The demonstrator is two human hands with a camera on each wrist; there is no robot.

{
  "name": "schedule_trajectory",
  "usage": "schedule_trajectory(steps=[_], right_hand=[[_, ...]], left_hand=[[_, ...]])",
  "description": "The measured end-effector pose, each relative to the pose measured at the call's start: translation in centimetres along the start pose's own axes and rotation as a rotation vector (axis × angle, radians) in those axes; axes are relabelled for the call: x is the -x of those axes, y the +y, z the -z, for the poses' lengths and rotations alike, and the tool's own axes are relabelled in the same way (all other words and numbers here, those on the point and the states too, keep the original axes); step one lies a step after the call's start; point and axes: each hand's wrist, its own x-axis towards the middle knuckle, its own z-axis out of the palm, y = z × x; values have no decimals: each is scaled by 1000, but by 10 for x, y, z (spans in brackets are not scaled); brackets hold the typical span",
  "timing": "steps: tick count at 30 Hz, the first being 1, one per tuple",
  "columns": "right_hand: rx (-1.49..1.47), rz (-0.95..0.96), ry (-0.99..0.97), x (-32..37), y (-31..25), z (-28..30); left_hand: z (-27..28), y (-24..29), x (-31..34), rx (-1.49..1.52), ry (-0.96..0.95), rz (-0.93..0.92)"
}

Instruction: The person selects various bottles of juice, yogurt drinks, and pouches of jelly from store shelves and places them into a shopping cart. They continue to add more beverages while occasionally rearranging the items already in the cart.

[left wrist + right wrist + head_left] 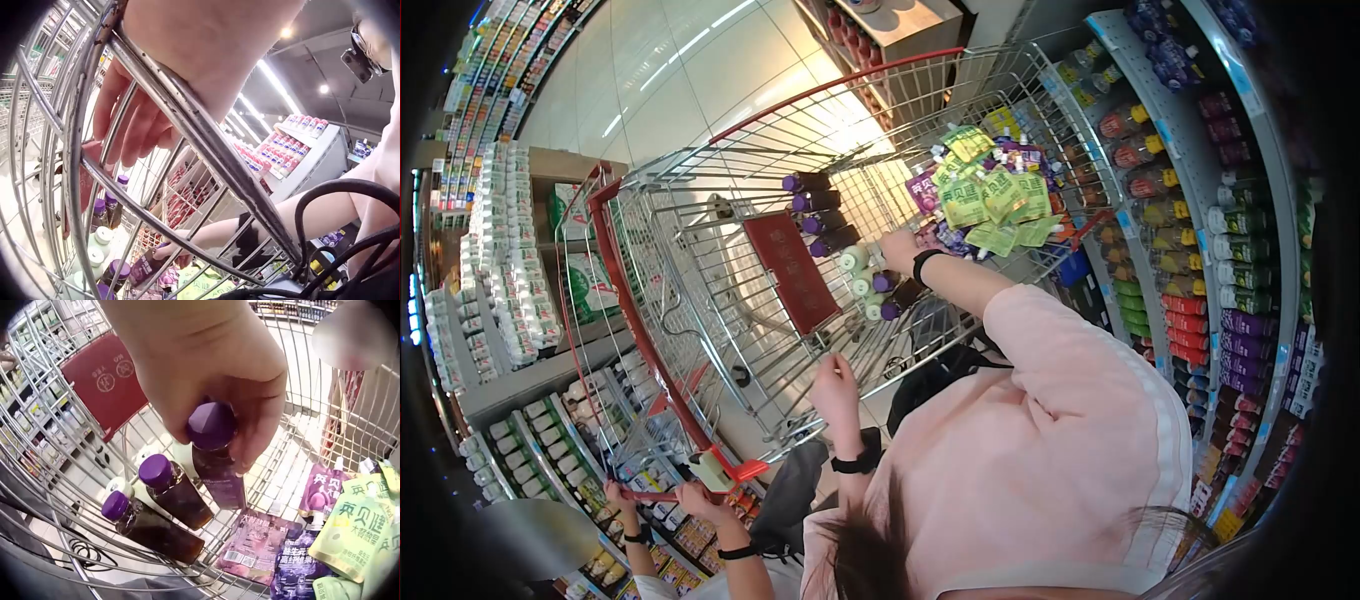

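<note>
My right hand (897,250) reaches down into a wire shopping cart (650,330) and grips a dark bottle with a purple cap (215,456) by its neck, just above the cart floor. My right hand (215,447) closes thumb and fingers round it. Beside it lie two more purple-capped bottles (172,490) on their sides. My left hand (835,375) rests on the cart's near wire rim (187,125), its fingers (131,119) hanging fairly straight over the inside. From the left wrist view the right hand (181,240) and its bottle (147,265) show through the wires.
Green and purple drink pouches (990,195) are heaped at one end of the cart. More bottles (815,215) lie along its floor near a red flap (792,270). Another person's hands (700,495) hold the cart handle. Stocked shelves (1230,250) stand on both sides.
</note>
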Motion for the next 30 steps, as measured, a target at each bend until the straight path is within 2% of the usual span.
schedule_trajectory(steps=[1, 4, 7, 8, 11, 14, 17, 18, 20, 22, 23, 26, 27, 30], right_hand=[[-6, -22, -53, -7, -5, -8], [-149, -43, 63, 2, -12, -7], [-116, -48, 165, -2, -24, -27], [-234, -44, 110, -4, -26, -32], [-145, 170, -7, 0, -30, -17], [-211, 331, -130, 7, -11, 2], [-415, 309, -410, -9, 10, -11], [-422, 384, -420, -1, 17, 1], [-417, 454, -391, 7, 32, 11], [-469, 518, -312, 26, 50, 31], [-531, 474, -337, 41, 61, 46], [-422, 486, -301, 73, 95, 71], [-541, 481, -307, 81, 106, 70], [-499, 380, -179, 132, 149, 78]], left_hand=[[1, 2, 1, 31, 7, 1], [1, 0, -2, 49, -23, -28], [6, 4, -3, 40, -37, -23], [8, 6, -4, 35, -48, -18], [6, 5, -5, 38, -63, -26], [9, 6, -6, 69, -95, -6], [5, 2, -7, 61, -107, 32], [4, 2, -7, 45, -80, 14], [2, 0, -7, 11, -25, -28], [0, -4, -8, 9, -37, 14], [-2, -5, -8, 9, -41, 34], [-5, -8, -6, 22, 9, 28], [-2, -4, -6, 18, 30, 19], [2, 0, -4, 6, 31, 36]])
